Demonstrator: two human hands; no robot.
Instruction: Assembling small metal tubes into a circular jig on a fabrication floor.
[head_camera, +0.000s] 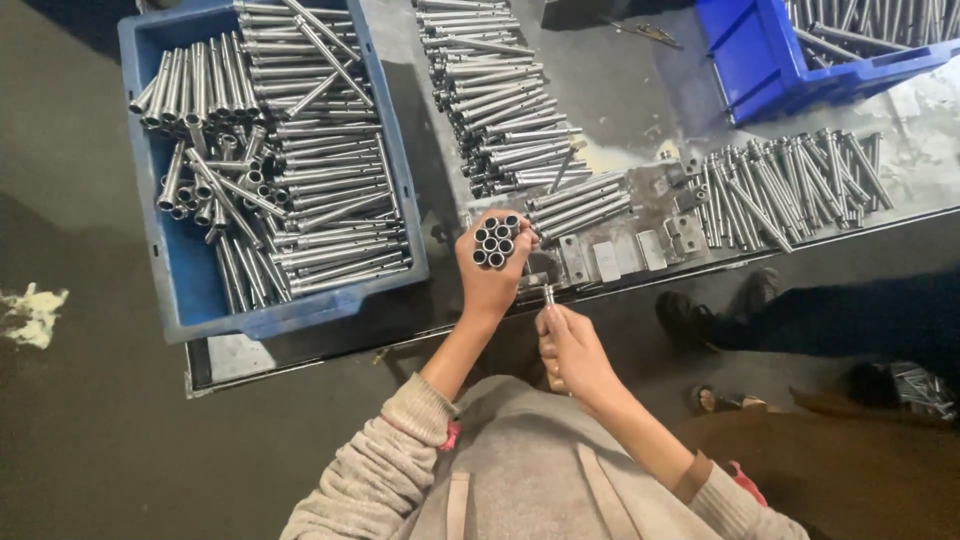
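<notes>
Your left hand holds a bundle of tubes upright at the worktop edge, your right hand just below it. A tube-filled crate sits left, loose tube rows behind, and another tube pile right.

Dark, dull concrete floor fills the left side, with a pale crumpled scrap lying near the edge. A grey, stained metal worktop stretches across the top, its front rim catching light. Shadow sits under the worktop's near edge; overall light is dim and flat.
</notes>
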